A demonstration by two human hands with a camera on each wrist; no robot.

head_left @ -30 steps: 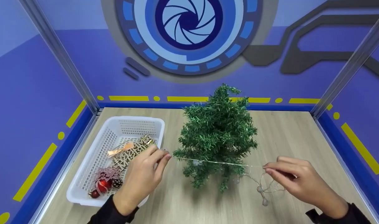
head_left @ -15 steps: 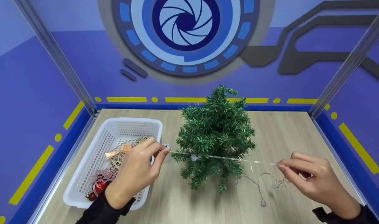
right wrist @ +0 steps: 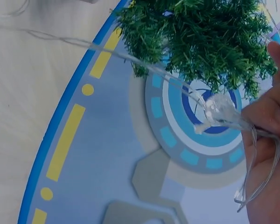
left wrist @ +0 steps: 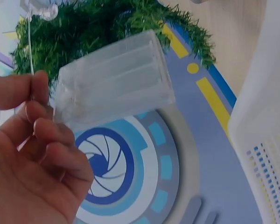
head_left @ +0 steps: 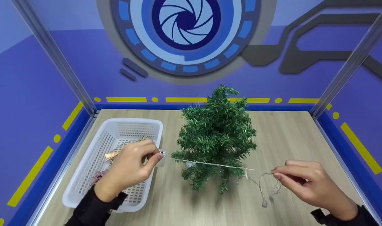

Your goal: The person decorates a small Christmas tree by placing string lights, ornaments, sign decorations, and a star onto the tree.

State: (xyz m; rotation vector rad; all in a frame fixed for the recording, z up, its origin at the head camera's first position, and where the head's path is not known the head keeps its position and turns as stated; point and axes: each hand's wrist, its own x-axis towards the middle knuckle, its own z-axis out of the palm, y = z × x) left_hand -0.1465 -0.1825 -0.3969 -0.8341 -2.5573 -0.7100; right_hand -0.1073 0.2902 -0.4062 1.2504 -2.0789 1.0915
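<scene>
My left hand (head_left: 131, 166) pinches the thin clear wire of a string of lights (head_left: 222, 164) between thumb and fingertips. Close by its fingers hangs a clear plastic battery box (left wrist: 114, 79), of which the head view shows a small part. Further along, my right hand (head_left: 307, 185) pinches the same string. One clear bulb (right wrist: 219, 109) hangs by the right palm with loops of wire. The stretch between the hands crosses in front of the lower branches of a small green artificial Christmas tree (head_left: 219, 135). Loose wire with another bulb (head_left: 264, 203) droops between tree and right hand.
A white perforated basket (head_left: 140, 120) stands left of the tree, partly under my left forearm. Inside it an orange ribbon (head_left: 111, 155) and a pink glittery ornament (head_left: 98, 176) show. Printed panels (head_left: 191, 84) enclose the wooden tabletop (head_left: 288, 135) at the back and sides.
My left hand has moved left over the basket, bringing the battery box more into view. My right hand went right, pulling the wire, then came back slightly left.
</scene>
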